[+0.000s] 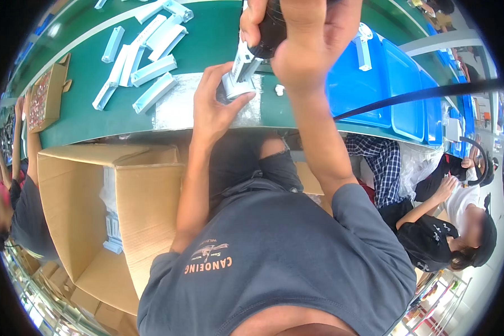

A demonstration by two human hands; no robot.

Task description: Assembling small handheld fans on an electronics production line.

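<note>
My left hand [214,106] grips a pale grey-white plastic part [233,88] by its wider lower end, thumb and fingers on opposite sides. It stands on the bench near the front edge. Above it, my right hand [302,47] is wrapped round a black, rounded tool [271,31] that looks like an electric screwdriver. The tool's lower end is close against the part's top; its tip is hidden, so contact I cannot tell. A small white piece [279,89] lies on the bench to the right of the part.
Several pale long plastic parts [154,70] lie scattered on the green bench [87,84] at left. Blue trays [406,89] stand at right, one bearing a pale part [363,50]. An open cardboard box [78,213] is below left. A black bar [414,98] crosses at right; co-workers sit both sides.
</note>
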